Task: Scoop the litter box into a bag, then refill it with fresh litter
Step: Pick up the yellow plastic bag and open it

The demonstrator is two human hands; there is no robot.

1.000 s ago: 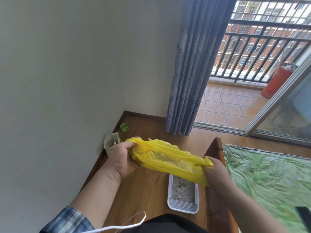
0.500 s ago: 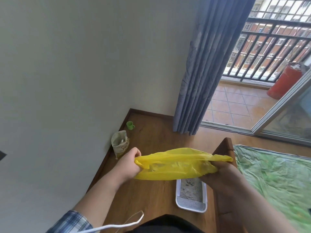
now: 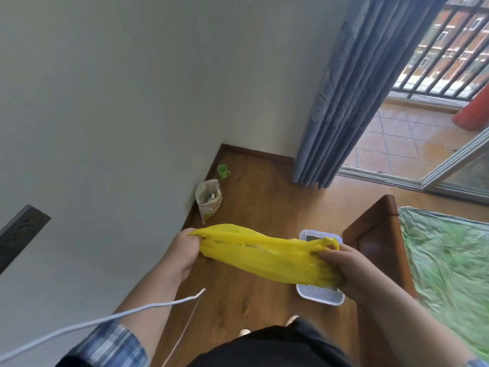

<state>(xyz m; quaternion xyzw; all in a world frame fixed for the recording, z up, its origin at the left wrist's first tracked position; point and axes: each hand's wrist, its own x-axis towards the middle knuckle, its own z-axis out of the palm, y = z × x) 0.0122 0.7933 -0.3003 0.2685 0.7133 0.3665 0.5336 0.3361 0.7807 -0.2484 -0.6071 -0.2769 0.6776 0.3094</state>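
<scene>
In the corner of a room, a big pale wall meets a brown wood floor. A long blue-grey curtain hangs by the balcony door. A green cover lies on the right, next to a brown wood board.

A person holds a yellow bag up in the air, pulled out long between both hands. The left hand pinches one end with curled fingers. The right hand grips the other end, bunched in its fist. The bag looks flat, and its mouth is not open yet.

Under the bag, on the floor just beside the wood board, sits the white litter box. The bag hides most of it, so I cannot tell what is inside. Near the wall stands a small open sack, maybe the fresh litter, and past it a tiny green cup.

I think the job is right at the start. The bag must be opened first. The scooping and the refill are not done yet.
</scene>
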